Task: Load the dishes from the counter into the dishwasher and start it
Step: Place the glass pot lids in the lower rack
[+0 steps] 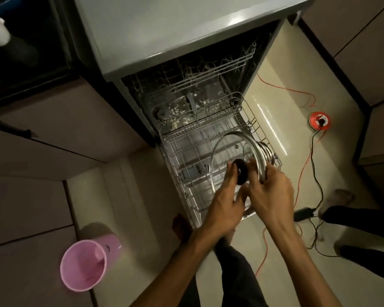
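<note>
A glass pot lid point(235, 151) is held on edge over the pulled-out lower rack point(186, 149) of the dishwasher point(164, 41): its black knob point(241, 171) is pinched by the left hand point(225, 206), its steel rim grasped by the right hand point(269, 191). If released between tines, it could topple onto the steel dishes point(267, 152) behind.

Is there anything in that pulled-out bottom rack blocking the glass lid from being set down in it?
Mostly not. The hands, left and right, hold the glass lid over the lower rack, whose wires beneath it look bare. Only some stacked metal dishes stand at the rack's right edge, right behind the lid.
</note>
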Tool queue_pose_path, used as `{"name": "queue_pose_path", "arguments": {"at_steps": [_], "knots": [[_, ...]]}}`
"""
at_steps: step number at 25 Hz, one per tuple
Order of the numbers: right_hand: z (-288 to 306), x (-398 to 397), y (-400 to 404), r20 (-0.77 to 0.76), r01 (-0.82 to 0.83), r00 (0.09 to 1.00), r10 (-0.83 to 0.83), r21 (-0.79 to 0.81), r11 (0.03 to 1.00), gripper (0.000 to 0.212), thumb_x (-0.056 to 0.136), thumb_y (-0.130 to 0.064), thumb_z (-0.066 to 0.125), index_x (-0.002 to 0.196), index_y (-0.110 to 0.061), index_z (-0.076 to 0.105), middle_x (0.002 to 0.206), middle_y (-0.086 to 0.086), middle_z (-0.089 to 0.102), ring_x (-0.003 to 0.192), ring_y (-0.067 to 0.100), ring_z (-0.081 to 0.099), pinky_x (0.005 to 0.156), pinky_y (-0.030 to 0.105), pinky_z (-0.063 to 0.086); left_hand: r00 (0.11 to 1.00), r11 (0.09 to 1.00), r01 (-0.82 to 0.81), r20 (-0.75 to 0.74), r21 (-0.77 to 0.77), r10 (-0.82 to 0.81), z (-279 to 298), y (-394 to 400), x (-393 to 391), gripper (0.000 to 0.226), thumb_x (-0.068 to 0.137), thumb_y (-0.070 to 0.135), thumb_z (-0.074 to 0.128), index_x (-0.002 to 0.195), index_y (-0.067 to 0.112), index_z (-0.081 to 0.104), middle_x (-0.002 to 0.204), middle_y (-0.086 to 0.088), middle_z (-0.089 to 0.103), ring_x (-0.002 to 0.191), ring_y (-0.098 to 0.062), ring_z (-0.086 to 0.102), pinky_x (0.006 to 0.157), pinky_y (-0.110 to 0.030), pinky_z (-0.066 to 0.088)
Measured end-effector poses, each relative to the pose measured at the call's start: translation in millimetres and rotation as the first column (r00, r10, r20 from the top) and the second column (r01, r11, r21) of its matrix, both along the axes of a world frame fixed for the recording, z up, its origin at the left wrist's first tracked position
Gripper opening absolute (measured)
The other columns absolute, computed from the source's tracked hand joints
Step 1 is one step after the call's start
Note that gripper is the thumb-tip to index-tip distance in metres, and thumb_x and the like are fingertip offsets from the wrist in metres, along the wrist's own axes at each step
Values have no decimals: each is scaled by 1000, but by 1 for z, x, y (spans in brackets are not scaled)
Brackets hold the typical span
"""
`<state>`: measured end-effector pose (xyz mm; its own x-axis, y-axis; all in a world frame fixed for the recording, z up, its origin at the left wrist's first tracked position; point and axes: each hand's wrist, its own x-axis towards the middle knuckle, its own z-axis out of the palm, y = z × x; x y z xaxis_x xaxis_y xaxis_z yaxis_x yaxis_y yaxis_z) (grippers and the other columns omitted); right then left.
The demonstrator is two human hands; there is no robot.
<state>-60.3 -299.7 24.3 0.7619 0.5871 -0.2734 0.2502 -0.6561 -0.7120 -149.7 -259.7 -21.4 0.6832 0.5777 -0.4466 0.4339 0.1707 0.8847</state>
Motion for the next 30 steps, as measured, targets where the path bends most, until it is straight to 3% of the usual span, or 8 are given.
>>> {"name": "queue_pose_path", "arguments": {"at_steps": [4, 8, 10, 14, 20, 23, 26, 30], "knots": [[-45, 40, -22, 109, 5, 994, 5, -88, 996, 20, 97, -31, 52, 96, -15, 63, 63, -5, 59, 49, 1, 54, 45, 12, 33, 998, 992, 71, 7, -100, -70, -41, -24, 38, 74, 101, 22, 49, 151, 46, 0, 149, 1, 43, 131, -17, 48, 98, -19, 43], [-94, 83, -37, 195, 34, 981, -7, -136, 990, 27, 97, -35, 49, 88, -13, 62, 58, -3, 56, 50, 10, 53, 47, 20, 31, 994, 983, 99, 50, -156, -92, -97, -46, 87, 73, 101, 22, 48, 150, 47, 0, 152, 9, 39, 129, 5, 35, 88, 8, 26], [-124, 105, -42, 220, 39, 976, -8, -140, 989, 26, 97, -35, 50, 89, -14, 62, 57, -4, 55, 49, 11, 53, 47, 21, 33, 994, 982, 89, 78, -168, -76, -128, -54, 111, 69, 102, 25, 45, 150, 47, 1, 153, 6, 38, 131, 3, 34, 95, 1, 31], [-177, 139, -38, 252, 22, 967, 17, -152, 988, 23, 97, -31, 52, 91, -11, 62, 57, -5, 53, 49, 10, 50, 47, 20, 31, 990, 988, 24, 138, -155, -2, -185, -58, 149, 66, 98, 32, 41, 151, 49, 6, 152, 1, 41, 137, -15, 43, 110, -43, 42], [-240, 176, -15, 338, -82, 930, 144, -191, 978, 14, 96, -18, 53, 100, -9, 62, 60, -3, 50, 49, 6, 43, 48, 18, 25, 981, 967, -74, 159, -244, 115, -261, -45, 194, 62, 95, 46, 37, 153, 38, 20, 148, 4, 46, 132, -10, 47, 110, -41, 41], [-269, 194, -11, 364, -139, 905, 221, -239, 961, 14, 93, -15, 52, 102, -8, 61, 68, 6, 58, 54, 23, 50, 55, 26, 33, 971, 946, -116, 166, -303, 172, -290, -49, 211, 50, 104, 35, 35, 153, 29, 27, 142, 11, 49, 125, 2, 49, 103, -22, 43], [-288, 208, -13, 347, -165, 905, 247, -250, 954, 17, 93, -14, 52, 105, -7, 61, 70, 5, 59, 56, 24, 53, 57, 32, 42, 965, 920, -145, 154, -365, 213, -305, -57, 226, 46, 107, 27, 33, 152, 31, 27, 135, 18, 50, 115, 11, 51, 94, -14, 44], [-304, 220, -16, 300, -194, 916, 268, -256, 947, 19, 93, -13, 53, 109, -6, 60, 74, 8, 62, 59, 23, 56, 59, 35, 50, 958, 884, -175, 133, -434, 255, -321, -64, 237, 50, 106, 26, 36, 153, 32, 23, 145, 4, 49, 126, -7, 52, 100, -26, 47]]}}
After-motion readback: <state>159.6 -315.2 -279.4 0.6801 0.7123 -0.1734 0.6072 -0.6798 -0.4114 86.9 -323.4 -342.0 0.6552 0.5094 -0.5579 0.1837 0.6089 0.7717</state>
